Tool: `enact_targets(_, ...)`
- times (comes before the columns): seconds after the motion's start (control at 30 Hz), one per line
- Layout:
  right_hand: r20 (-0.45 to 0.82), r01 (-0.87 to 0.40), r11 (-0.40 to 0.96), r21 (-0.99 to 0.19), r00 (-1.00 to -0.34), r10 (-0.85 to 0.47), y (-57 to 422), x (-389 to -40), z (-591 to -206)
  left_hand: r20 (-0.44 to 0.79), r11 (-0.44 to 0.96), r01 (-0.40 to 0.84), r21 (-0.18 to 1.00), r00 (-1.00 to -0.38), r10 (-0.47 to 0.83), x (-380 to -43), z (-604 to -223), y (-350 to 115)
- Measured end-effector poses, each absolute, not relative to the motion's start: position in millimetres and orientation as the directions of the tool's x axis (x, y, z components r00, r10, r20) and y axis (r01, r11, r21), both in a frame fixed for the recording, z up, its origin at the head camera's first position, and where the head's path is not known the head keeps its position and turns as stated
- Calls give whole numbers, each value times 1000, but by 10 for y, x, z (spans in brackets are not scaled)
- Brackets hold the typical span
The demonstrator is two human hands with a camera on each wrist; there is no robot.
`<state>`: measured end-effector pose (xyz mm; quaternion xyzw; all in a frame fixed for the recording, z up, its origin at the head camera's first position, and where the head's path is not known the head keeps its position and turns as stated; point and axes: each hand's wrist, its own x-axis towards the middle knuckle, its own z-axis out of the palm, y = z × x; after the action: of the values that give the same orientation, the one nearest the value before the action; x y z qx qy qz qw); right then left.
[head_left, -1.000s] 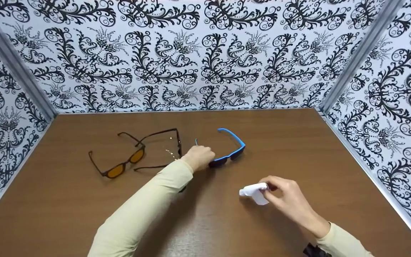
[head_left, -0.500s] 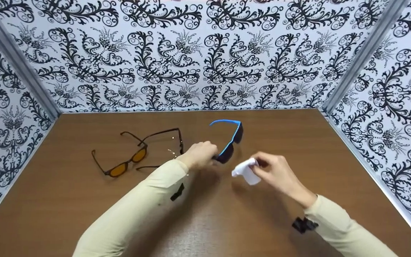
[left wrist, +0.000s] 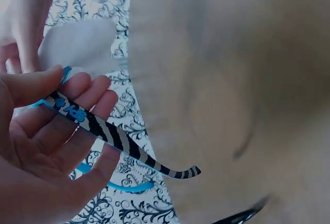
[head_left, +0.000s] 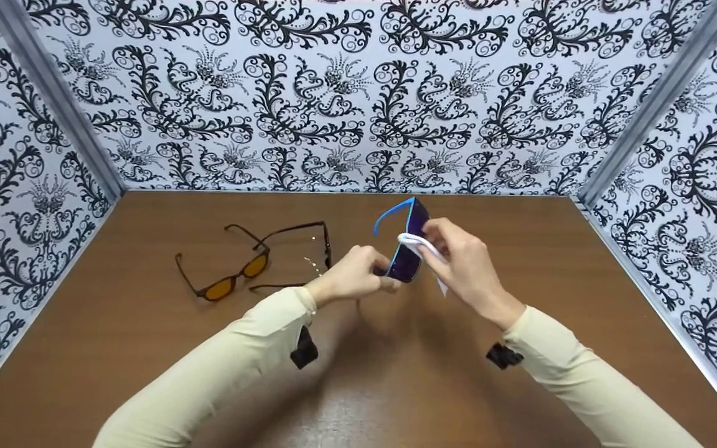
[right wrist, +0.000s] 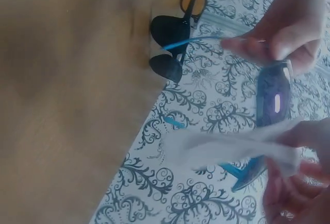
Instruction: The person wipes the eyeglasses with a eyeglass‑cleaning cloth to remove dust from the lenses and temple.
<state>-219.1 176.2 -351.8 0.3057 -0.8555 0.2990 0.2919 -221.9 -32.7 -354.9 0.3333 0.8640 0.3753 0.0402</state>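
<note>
head view: one pair of blue-framed sunglasses point(head_left: 405, 264), held up above the tabletop point(head_left: 520, 236). by the left hand point(head_left: 355, 274), one end of the pair is pinched under the thumb; its black-and-pale striped temple point(left wrist: 116, 135), lettered in blue, is laid across the fingers. by the right hand point(head_left: 467, 264), one folded white cloth point(head_left: 412, 243) is pinched, kept in front of the sunglasses; whether they are touched by it cannot be told. further left, laid on the tabletop: one pair of dark-framed, amber-lensed glasses point(head_left: 220, 288), temples unfolded; beside it, one pair of black sunglasses point(right wrist: 170, 28), partly hidden in the head view. behind: one scroll-patterned wall point(head_left: 346, 93).
</note>
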Motion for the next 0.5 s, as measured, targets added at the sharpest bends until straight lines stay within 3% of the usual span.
enact_targets(0.2, 751, -827, 501, -255, -496, -436, 1673, -2206, -3576, 41, 379, 305, 874, -823, 567, -2063, -3531, -362)
enact_targets(0.37, 750, -879, 420, -227, -433, -500, 1671, -2154, -3646, 7, 305, 193, 933, -854, 520, -1989, -3518, -413)
enact_targets(0.5, 761, -902, 415, -118, -351, -546, 1666, -2097, -3676, 3, 266, 159, 951, -862, 506, -1971, -3541, -452)
